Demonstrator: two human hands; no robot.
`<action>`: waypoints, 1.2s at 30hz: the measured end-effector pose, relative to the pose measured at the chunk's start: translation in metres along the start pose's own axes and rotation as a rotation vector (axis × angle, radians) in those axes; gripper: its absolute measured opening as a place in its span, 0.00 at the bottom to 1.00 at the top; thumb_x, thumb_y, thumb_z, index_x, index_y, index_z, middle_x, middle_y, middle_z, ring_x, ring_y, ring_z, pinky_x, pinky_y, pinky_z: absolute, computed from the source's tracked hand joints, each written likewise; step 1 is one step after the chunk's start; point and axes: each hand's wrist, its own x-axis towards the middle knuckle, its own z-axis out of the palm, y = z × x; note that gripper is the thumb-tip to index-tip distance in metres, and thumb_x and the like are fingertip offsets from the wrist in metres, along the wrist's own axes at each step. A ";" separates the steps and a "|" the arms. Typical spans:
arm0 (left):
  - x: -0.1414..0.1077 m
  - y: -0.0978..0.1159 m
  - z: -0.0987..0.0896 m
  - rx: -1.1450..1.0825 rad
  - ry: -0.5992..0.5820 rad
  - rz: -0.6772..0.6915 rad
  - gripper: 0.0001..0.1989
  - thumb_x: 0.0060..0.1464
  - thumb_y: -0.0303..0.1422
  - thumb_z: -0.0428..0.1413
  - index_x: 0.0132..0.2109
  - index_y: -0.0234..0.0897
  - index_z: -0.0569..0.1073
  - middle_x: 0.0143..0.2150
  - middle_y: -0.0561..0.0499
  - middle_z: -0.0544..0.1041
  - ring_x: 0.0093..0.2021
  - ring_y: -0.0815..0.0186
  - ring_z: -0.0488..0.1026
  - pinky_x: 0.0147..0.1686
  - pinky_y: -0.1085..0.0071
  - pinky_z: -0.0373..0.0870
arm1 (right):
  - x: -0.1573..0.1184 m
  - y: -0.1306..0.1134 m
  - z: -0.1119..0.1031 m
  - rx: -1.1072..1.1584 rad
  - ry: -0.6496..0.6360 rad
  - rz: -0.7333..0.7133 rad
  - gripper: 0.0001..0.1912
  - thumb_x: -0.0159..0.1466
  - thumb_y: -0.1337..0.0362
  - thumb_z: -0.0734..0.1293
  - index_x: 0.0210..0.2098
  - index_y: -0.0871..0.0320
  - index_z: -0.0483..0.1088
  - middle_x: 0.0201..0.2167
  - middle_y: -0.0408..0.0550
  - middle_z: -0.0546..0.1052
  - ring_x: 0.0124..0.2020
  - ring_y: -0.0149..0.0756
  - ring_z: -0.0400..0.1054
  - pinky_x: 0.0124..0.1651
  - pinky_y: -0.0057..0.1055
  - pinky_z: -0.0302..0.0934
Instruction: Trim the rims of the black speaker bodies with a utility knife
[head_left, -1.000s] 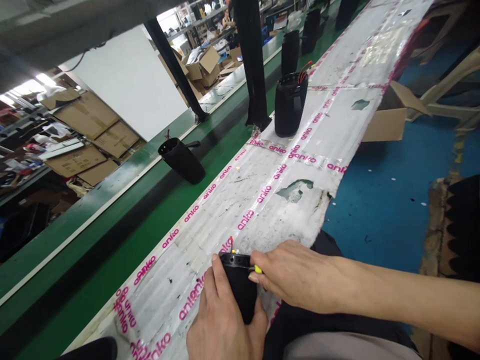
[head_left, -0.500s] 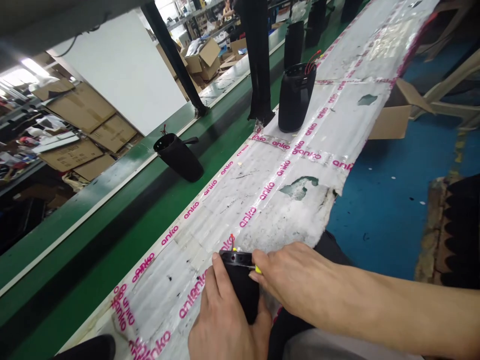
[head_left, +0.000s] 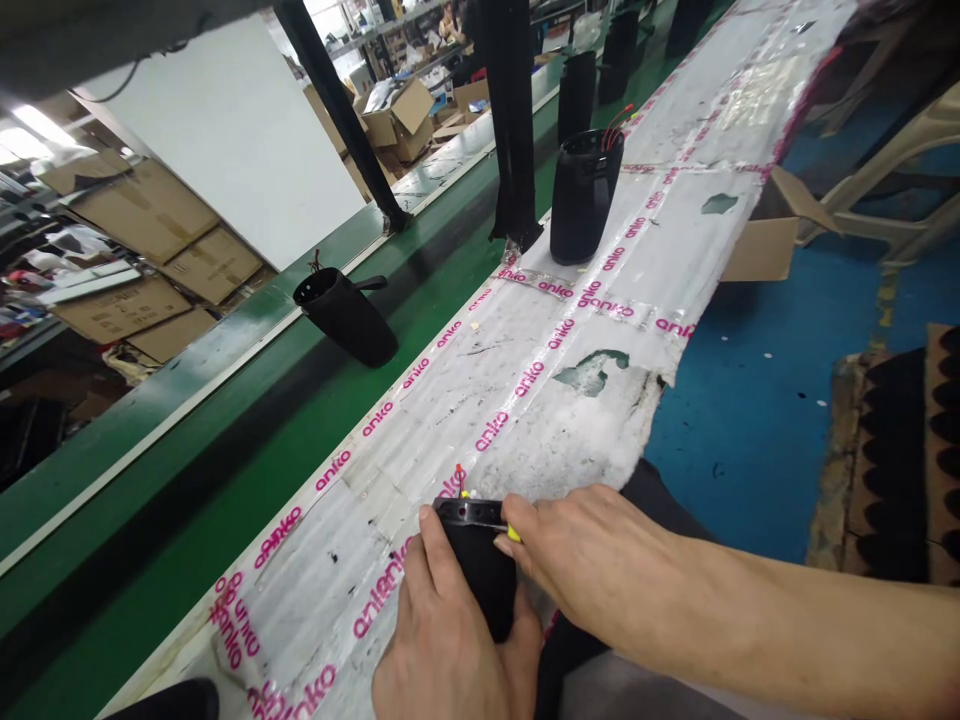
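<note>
A black fabric-covered cylinder (head_left: 487, 580) with a glossy perforated rim lies tilted near the bench's front edge, red and yellow wire ends showing past the rim. My left hand (head_left: 450, 630) wraps round its body, fingers along the left side and thumb on the right. In my right hand (head_left: 555, 545), pinched at the rim's right end, is a small tool with a yellow part (head_left: 513, 533); its tip is hidden or too small to make out.
Another black cylinder (head_left: 587, 200) with red wires stands farther up the plastic-covered bench (head_left: 450, 400). One more (head_left: 349, 318) leans on the green conveyor (head_left: 247, 410). A black post (head_left: 514, 120) rises beside the bench. Cardboard boxes (head_left: 757, 248) and a stool (head_left: 885, 190) are at the right.
The view has shifted slightly, so the background sits a little farther left. Both hands keep their hold, with the right hand's tool still at the rim.
</note>
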 end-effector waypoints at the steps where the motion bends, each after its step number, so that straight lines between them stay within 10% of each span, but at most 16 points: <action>1: 0.000 0.000 0.000 0.001 0.001 -0.003 0.42 0.56 0.43 0.58 0.70 0.26 0.54 0.59 0.37 0.74 0.39 0.54 0.81 0.29 0.62 0.78 | -0.001 0.000 0.001 -0.007 -0.009 -0.010 0.06 0.74 0.65 0.56 0.40 0.55 0.61 0.24 0.40 0.70 0.21 0.36 0.64 0.26 0.35 0.42; 24: -0.001 0.010 -0.003 0.050 0.034 0.045 0.41 0.59 0.45 0.55 0.68 0.19 0.54 0.55 0.33 0.73 0.44 0.53 0.78 0.30 0.65 0.76 | 0.024 -0.006 -0.024 -0.214 -0.244 -0.057 0.14 0.53 0.69 0.75 0.35 0.57 0.68 0.22 0.42 0.72 0.19 0.37 0.69 0.17 0.34 0.41; 36: 0.000 0.010 -0.002 0.059 0.072 0.087 0.37 0.60 0.42 0.53 0.69 0.23 0.55 0.61 0.32 0.70 0.47 0.49 0.78 0.32 0.62 0.76 | 0.015 0.019 -0.026 0.074 -0.266 -0.008 0.07 0.72 0.65 0.60 0.37 0.58 0.66 0.22 0.43 0.75 0.20 0.37 0.70 0.23 0.34 0.41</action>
